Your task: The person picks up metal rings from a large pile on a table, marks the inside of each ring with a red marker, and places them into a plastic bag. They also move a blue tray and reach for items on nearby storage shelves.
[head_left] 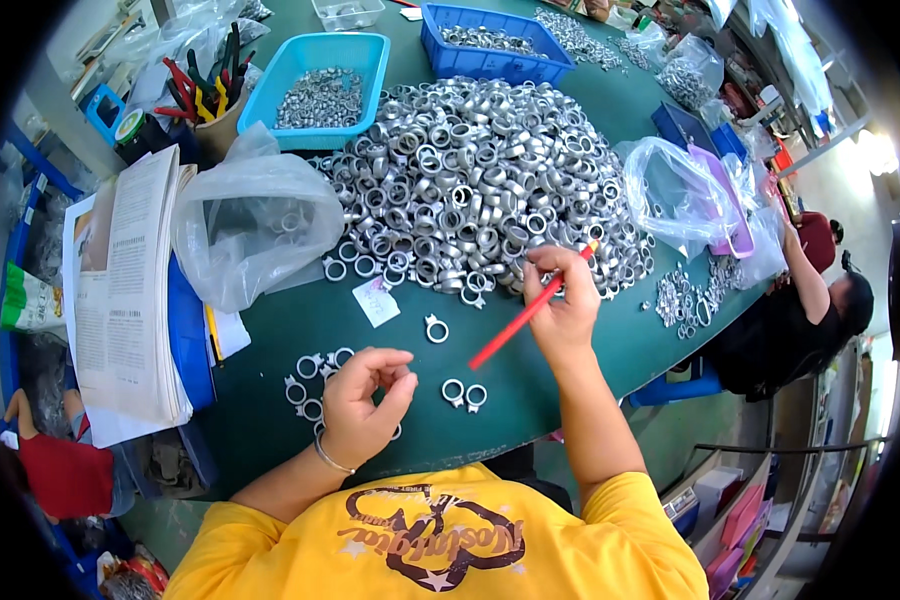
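Note:
My right hand [567,300] is closed around a slim red pencil [511,328], which slants down to the left over the table. Its fingertips are at the near edge of a big heap of grey metal rings [470,180]; whether they touch a ring, I cannot tell. My left hand [368,398] hovers low over the table, fingers loosely curled, with a gap between thumb and forefinger and nothing visible in it. Several loose rings [296,390] lie beside and partly under it. Between my hands sit two rings [464,394] side by side, and farther off a single ring [436,329].
A small paper slip [375,301] lies before the heap. Behind stand a turquoise tray [372,70] and a blue bin [500,65] with metal parts. Clear plastic bags [260,230] flank the heap. Papers [125,300] are stacked left. A person [805,310] sits at right.

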A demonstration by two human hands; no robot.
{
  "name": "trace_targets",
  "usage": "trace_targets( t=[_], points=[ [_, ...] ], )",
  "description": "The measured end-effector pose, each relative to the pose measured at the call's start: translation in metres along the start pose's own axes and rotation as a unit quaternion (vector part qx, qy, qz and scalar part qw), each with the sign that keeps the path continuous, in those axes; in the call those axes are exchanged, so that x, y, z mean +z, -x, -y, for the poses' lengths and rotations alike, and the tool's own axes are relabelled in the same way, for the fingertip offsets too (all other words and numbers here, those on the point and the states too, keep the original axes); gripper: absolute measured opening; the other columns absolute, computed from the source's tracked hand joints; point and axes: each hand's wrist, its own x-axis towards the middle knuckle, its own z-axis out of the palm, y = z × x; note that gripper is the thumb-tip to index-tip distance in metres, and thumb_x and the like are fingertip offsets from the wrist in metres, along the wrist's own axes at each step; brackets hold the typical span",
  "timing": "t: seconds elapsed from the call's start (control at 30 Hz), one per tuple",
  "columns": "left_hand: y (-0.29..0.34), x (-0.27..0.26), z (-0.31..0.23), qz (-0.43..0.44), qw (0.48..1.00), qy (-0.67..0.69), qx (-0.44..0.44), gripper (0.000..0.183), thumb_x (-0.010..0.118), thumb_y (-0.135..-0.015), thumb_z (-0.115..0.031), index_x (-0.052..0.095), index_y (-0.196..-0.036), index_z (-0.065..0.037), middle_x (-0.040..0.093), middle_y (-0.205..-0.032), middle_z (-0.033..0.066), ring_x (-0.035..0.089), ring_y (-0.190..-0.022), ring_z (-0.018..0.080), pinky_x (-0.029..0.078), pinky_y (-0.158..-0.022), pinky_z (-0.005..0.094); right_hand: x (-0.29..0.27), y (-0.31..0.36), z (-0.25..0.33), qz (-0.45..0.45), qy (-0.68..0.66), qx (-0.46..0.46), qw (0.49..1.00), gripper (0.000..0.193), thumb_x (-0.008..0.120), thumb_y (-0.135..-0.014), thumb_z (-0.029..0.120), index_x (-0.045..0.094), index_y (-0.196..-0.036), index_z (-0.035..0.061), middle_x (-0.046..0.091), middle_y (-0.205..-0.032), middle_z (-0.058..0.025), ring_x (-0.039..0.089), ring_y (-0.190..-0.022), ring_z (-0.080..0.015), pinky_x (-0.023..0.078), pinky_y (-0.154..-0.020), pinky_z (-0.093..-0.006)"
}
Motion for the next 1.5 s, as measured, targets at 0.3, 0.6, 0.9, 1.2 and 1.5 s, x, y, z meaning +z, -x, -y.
trace_targets(
  t=[0.3, 0.6, 0.9, 1.2, 1.5],
  points=[
    [-0.006, -0.007, 0.0, -0.026, 0.995, 0.061, -0.068, 0.019, 0.052, -0.081, 0.004, 0.05, -0.1, 0.001, 0.056, -0.081, 0.007, 0.055, -0.067, 0.008, 0.047, -0.061, 0.0181, 0.022, -0.001, -0.021, 0.041, -0.003, 0.123, 0.992, 0.02, 0.065, -0.067, -0.004, 0.047, -0.073, 0.0033, 0.054, -0.076, -0.0081, 0.052, -0.068, -0.0218, 0.043, -0.06, -0.0305],
    [-0.004, -0.003, 0.009, 0.053, 0.974, 0.176, -0.13, 0.057, 0.061, -0.077, 0.005, 0.034, -0.128, -0.002, 0.051, -0.113, 0.0151, 0.056, -0.098, 0.0194, 0.046, -0.082, 0.0286, 0.018, 0.057, 0.055, 0.176, -0.512, 0.223, 0.811, 0.024, 0.058, -0.075, -0.011, 0.042, -0.08, 0.0055, 0.053, -0.089, -0.0117, 0.052, -0.079, -0.0138, 0.044, -0.07, -0.0249],
    [-0.001, 0.0, 0.009, 0.079, 0.987, 0.104, -0.094, 0.042, 0.061, -0.076, 0.006, 0.047, -0.116, 0.002, 0.054, -0.098, 0.0065, 0.056, -0.088, 0.0126, 0.047, -0.078, 0.0245, 0.015, 0.074, 0.066, 0.177, -0.571, 0.325, 0.733, 0.021, 0.057, -0.077, -0.009, 0.042, -0.081, 0.0049, 0.055, -0.09, -0.0121, 0.054, -0.081, -0.0131, 0.045, -0.072, -0.0245],
    [-0.001, 0.003, 0.009, 0.085, 0.991, 0.048, -0.094, 0.041, 0.063, -0.073, 0.008, 0.05, -0.112, 0.002, 0.053, -0.095, 0.0059, 0.056, -0.084, 0.0121, 0.048, -0.074, 0.0228, 0.009, 0.079, 0.067, 0.141, -0.53, 0.338, 0.765, 0.022, 0.059, -0.076, -0.009, 0.042, -0.082, 0.0044, 0.056, -0.089, -0.0122, 0.055, -0.079, -0.0122, 0.047, -0.07, -0.0243],
    [-0.001, 0.005, 0.01, 0.047, 0.998, -0.025, -0.02, 0.032, 0.066, -0.069, 0.008, 0.055, -0.097, 0.0, 0.052, -0.095, 0.0081, 0.059, -0.075, 0.0128, 0.05, -0.064, 0.0216, 0.011, 0.079, 0.074, 0.138, -0.418, 0.227, 0.869, 0.027, 0.068, -0.069, -0.007, 0.044, -0.078, 0.0036, 0.057, -0.087, -0.0133, 0.058, -0.075, -0.0146, 0.049, -0.066, -0.0245]
  ],
)
